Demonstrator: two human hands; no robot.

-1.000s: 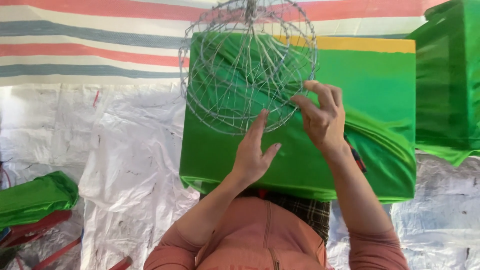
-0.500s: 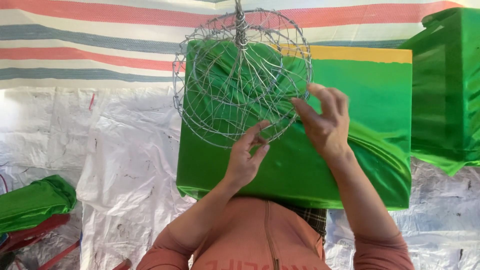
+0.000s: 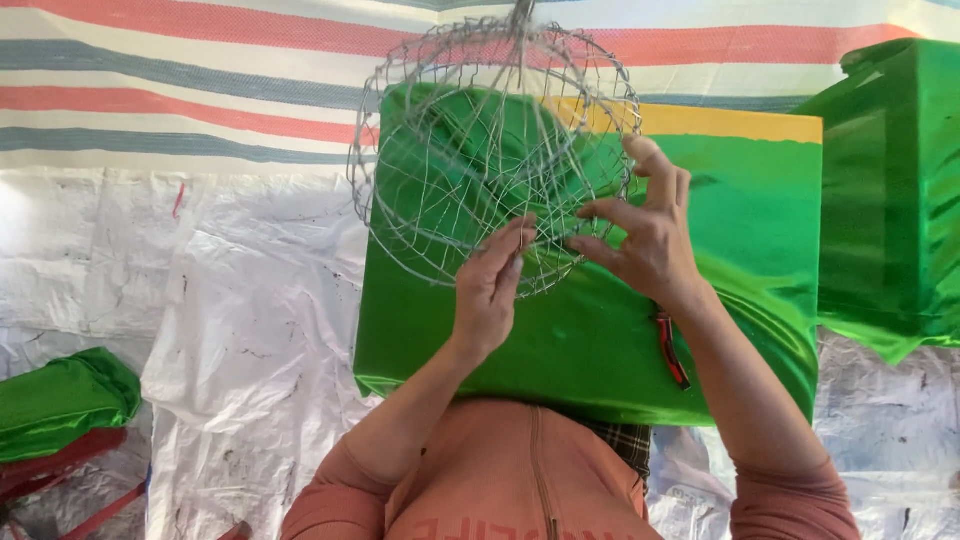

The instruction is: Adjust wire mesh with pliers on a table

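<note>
A round cage of thin grey wire (image 3: 480, 150) hangs in front of me, its top running out of the frame. My left hand (image 3: 490, 285) pinches the wires at its lower edge. My right hand (image 3: 645, 235) grips the lower right rim with thumb and fingers spread on the wires. Behind and under the cage lies a large folded sheet of shiny green cloth (image 3: 600, 330) with a yellow band (image 3: 730, 122) along its far edge. A red-handled tool (image 3: 670, 350) rests on the cloth by my right wrist.
Another pile of shiny green cloth (image 3: 890, 190) sits at the right. A smaller folded green bundle (image 3: 60, 400) lies at the lower left on something red. White plastic sheeting (image 3: 230, 300) covers the floor, with a red, grey and white striped tarp (image 3: 180, 80) beyond.
The cage has shifted slightly left and turned. My left hand has closed on the lower wires, and my right hand has moved along the rim.
</note>
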